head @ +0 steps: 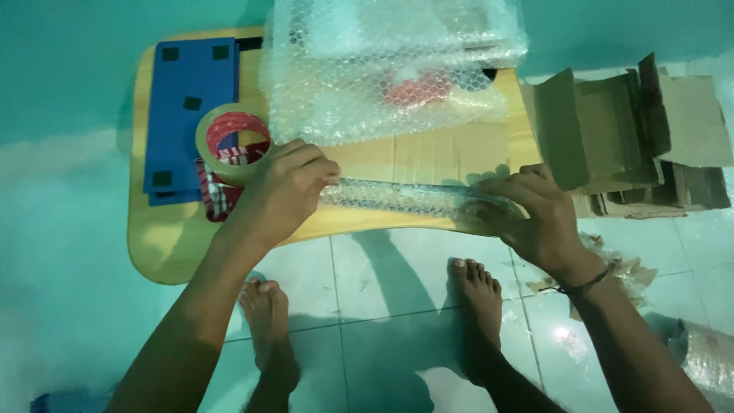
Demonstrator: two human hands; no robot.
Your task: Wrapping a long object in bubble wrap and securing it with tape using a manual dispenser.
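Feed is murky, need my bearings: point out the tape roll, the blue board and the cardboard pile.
tape roll (pixel 229 143): head view, on its tan outer rim.
blue board (pixel 183 115): head view, middle of its flat face.
cardboard pile (pixel 634 138): head view, on the top folded flap.

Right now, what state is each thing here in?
Clear tape strip: stretched taut between both hands.
Tape roll: on the left hand's wrist side, partly unwound.
Right hand: pinching the strip's end.
Bubble wrap bundle: wrapped, lying on the wooden board.
Cardboard pieces: flattened, stacked.
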